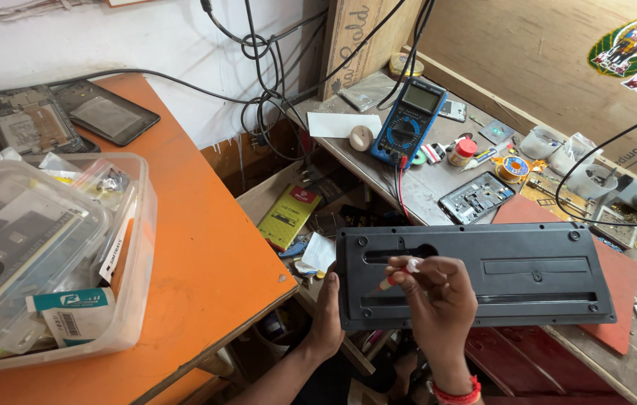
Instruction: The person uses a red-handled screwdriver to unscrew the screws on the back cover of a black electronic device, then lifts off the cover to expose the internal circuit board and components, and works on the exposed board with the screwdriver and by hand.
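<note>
Black plastic panel (483, 274), long rectangular, back side up w/ screw holes and slots, held centre frame over gap between orange table (206, 255) and grey table (416, 187); its right end lies over a red mat (618, 285). Left hand (326, 315) grips panel's left edge from below, fingers wrapped under, thumb side on the rim. Right hand (434, 304) sits on top of panel's left part, pinching a small red-and-white tool (401, 274), tip angled toward the upper slot; red bangle on that wrist. Clear plastic box (48, 255) w/ packets on orange table, left. Blue multimeter (410, 120) on grey table behind panel, opened phone (476, 197) just right of its leads. Cables hang on wall behind.
</note>
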